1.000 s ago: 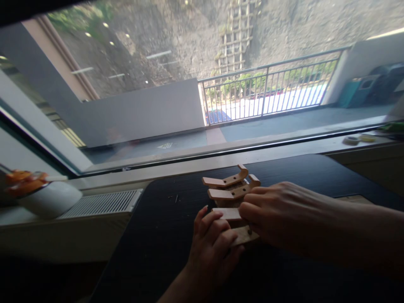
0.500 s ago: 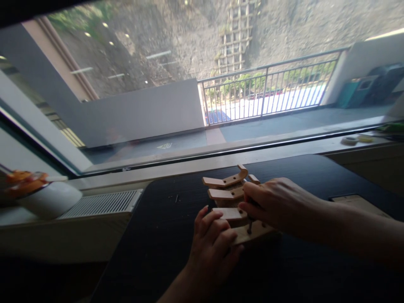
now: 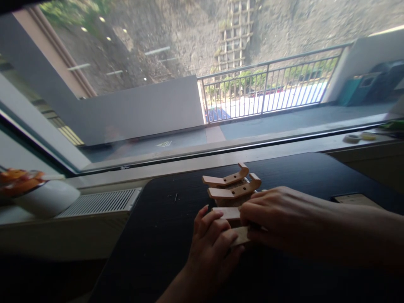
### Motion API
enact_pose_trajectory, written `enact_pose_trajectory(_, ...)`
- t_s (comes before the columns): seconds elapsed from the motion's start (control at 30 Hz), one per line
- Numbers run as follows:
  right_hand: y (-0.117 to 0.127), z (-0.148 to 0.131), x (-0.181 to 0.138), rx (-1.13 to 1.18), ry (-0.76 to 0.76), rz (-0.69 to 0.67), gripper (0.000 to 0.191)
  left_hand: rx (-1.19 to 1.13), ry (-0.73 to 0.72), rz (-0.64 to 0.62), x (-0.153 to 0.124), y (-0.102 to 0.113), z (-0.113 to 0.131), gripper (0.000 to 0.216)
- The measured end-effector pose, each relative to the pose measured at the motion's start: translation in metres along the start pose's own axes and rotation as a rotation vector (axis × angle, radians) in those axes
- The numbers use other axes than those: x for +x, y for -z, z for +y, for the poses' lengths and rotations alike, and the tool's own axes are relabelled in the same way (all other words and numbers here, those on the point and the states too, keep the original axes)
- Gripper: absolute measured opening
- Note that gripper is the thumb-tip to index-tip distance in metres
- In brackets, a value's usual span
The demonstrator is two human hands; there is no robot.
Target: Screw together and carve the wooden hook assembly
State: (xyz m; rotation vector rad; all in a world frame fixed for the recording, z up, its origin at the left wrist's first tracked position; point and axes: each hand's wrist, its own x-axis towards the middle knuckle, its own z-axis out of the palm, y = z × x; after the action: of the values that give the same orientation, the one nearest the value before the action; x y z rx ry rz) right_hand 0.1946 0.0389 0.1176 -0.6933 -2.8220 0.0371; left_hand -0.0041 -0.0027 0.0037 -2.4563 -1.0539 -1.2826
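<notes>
A wooden rack with several pale curved hooks lies on the dark table. Screw holes show in the two far hooks. My left hand is closed around the left end of the near part, fingers over a hook and the plain wooden strip. Over the right side of the same strip, my right hand is closed, knuckles up and fingertips pointing down at the wood. Whatever it holds is hidden beneath the fingers.
Small dark bits lie left of the rack on the black table. A flat framed panel is by my right forearm. A white pot stands at left. Tape rolls sit on the sill beneath the window.
My right hand has moved slightly down and turned over the near strip, hiding the thin dark shaft that stuck out below it. The second hook's curved end now shows. My left hand stayed put.
</notes>
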Motion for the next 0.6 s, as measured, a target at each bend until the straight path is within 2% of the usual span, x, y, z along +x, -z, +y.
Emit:
enact_pose_trajectory(0.07, -0.005, 0.003, 0.004, 0.064, -0.093, -0.027, 0.014, -0.003, 0.002, -0.001, -0.001, -0.001, 0.001, 0.011)
enact_pose_trajectory(0.2, -0.013, 0.01, 0.013, 0.021, -0.463, 0.049, 0.019, -0.014, -0.013, -0.002, 0.001, 0.006, 0.003, 0.017)
enact_pose_trajectory(0.3, -0.012, 0.011, 0.014, -0.014, -0.493, 0.051, 0.021, -0.038, 0.027, -0.021, 0.018, 0.021, -0.008, 0.03)
enact_pose_trajectory(0.37, -0.008, 0.008, 0.011, 0.015, -0.452, 0.021, 0.019, -0.002, 0.172, -0.042, 0.041, 0.03, -0.025, 0.019)
enact_pose_trajectory(0.43, -0.005, 0.004, 0.007, 0.045, -0.417, 0.01, 0.018, 0.029, 0.266, -0.242, 0.068, 0.032, -0.044, 0.022)
enact_pose_trajectory(0.5, -0.003, 0.001, 0.002, 0.054, -0.372, 0.017, 0.013, 0.02, 0.204, -0.528, 0.09, 0.032, -0.058, 0.026)
enact_pose_trajectory(0.53, -0.002, 0.001, 0.0, 0.046, -0.343, 0.022, 0.012, -0.003, 0.175, -0.669, 0.097, 0.032, -0.06, 0.026)
enact_pose_trajectory(0.6, -0.002, 0.006, -0.005, 0.012, -0.275, 0.03, 0.012, 0.038, 0.216, -0.795, 0.103, 0.038, -0.05, 0.031)
